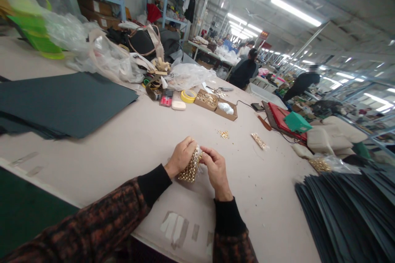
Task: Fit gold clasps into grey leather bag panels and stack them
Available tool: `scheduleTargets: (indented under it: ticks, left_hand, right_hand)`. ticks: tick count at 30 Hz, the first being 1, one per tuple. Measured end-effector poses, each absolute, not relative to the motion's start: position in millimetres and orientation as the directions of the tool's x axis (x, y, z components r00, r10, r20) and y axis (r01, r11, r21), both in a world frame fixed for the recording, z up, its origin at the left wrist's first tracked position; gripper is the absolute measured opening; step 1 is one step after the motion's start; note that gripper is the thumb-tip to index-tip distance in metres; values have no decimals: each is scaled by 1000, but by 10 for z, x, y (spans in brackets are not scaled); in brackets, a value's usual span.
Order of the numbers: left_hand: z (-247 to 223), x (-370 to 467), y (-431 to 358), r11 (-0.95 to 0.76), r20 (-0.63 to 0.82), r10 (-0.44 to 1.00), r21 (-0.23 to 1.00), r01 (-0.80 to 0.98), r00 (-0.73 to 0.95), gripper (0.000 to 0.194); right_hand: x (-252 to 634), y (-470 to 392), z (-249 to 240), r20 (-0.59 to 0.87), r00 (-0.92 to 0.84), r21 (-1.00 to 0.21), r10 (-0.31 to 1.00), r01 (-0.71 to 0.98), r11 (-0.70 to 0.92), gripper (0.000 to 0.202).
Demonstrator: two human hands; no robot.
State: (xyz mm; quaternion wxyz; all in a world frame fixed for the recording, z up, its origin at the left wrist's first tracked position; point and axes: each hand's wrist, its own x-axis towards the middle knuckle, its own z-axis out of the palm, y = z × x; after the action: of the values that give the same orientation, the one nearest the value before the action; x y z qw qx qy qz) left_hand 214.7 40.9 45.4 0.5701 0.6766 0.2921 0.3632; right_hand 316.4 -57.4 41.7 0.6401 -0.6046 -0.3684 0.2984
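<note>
A clear plastic bag of round gold pieces [190, 169] is held upright just above the pale table, near its front edge. My left hand [182, 157] is closed round the left side and top of the bag. On the other side, my right hand [215, 168] has its thumb and fingers pinched at the bag's upper right edge. Beyond the hands lies a small heap of gold pieces [223, 134], and to its right a small bag of gold pieces [259, 141].
Dark sheets [64, 104] lie at the left, and a dark stack [348, 209] stands at the right. Behind are yellow tape [188, 96], cardboard trays [207, 100], a teal box [297, 122] and plastic bags [191, 75]. People [243, 70] are in the background.
</note>
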Motion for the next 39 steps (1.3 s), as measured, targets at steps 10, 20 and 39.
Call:
scheduleTargets:
  ticks: [10,20,39]
  left_hand:
    - [456,2157,448,-203,173,780,979,-18,601,32]
    - [366,2158,490,-271,193,755,962,31,626,36]
    - [380,2093,666,-348,230,758,934,80,611,35]
  right_hand:
    - [3155,-579,571,64,530,-996,845,84,23,8]
    - [3242,-607,489,-74,358,-988,931,-155,-20,44]
    - [3020,-477,448,67,453,-995,889,99,24,15]
